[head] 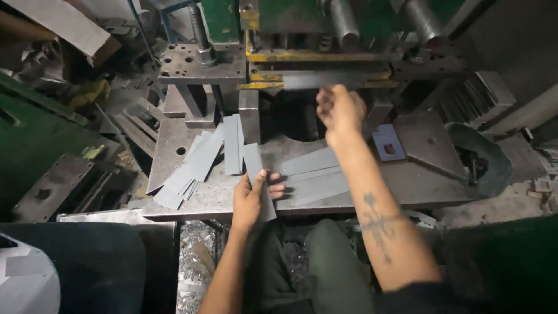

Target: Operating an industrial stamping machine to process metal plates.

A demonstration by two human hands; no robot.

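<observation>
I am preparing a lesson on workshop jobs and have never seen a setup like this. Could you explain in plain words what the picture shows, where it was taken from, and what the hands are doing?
The single picture comes from a camera worn on a person's head, looking down at their own arms and lap. In front of them is a heavy metal press with green and yellow parts, above a worn steel table. The right hand is raised at the press opening, by a long grey metal strip lying across it; whether it grips the strip is unclear. The left hand grips another flat grey strip at the table's near edge. More strips lie in a loose pile on the left and a few beside the right forearm.
</observation>
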